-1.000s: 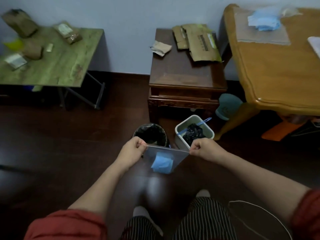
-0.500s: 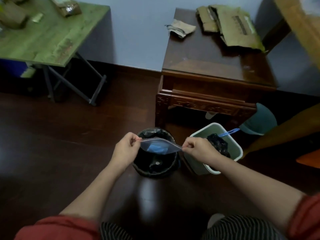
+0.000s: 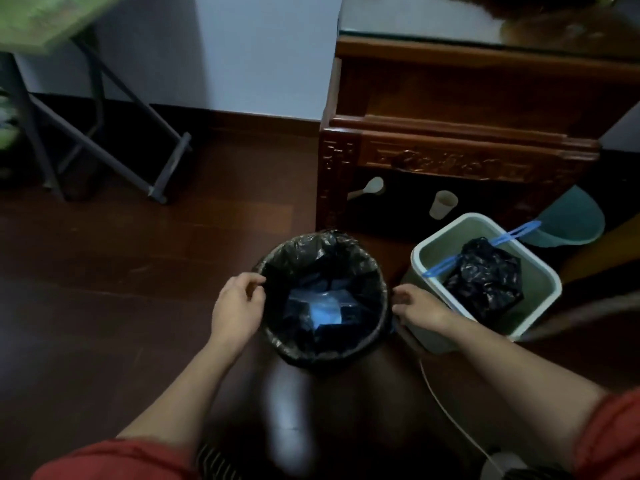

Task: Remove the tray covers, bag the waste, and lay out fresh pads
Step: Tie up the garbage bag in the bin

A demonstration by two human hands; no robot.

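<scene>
Presently, nothing is held in either hand. The left hand is recorded at 9 o'clock of the round bin, fingers loosely curled and thumb raised, with the fingertips right at the rim of the black liner; contact with the liner cannot be confirmed. The right hand is recorded at 3 o'clock of the same bin, fingers relaxed and pointed toward the rim, in the gap between the round bin and the rectangular bin.

The clear bag is noted lying at the bottom of the round bin, inside the liner, with blue material visible through it. It is touched by neither hand.

At 3 o'clock of the round bin, just beside it, the pale green rectangular bin is observed. A tied black bag is contained in it, and a blue drawstring is draped over its far rim.

At 12 to 1 o'clock, a carved wooden table is seen. A paper cup and a pale spoon-shaped item are noted on the floor beneath it. A teal basin is partly seen at 2 o'clock. At 10 o'clock, well apart, a green folding table is recorded, blurred. A white cable is traced along the floor below the right forearm.
</scene>
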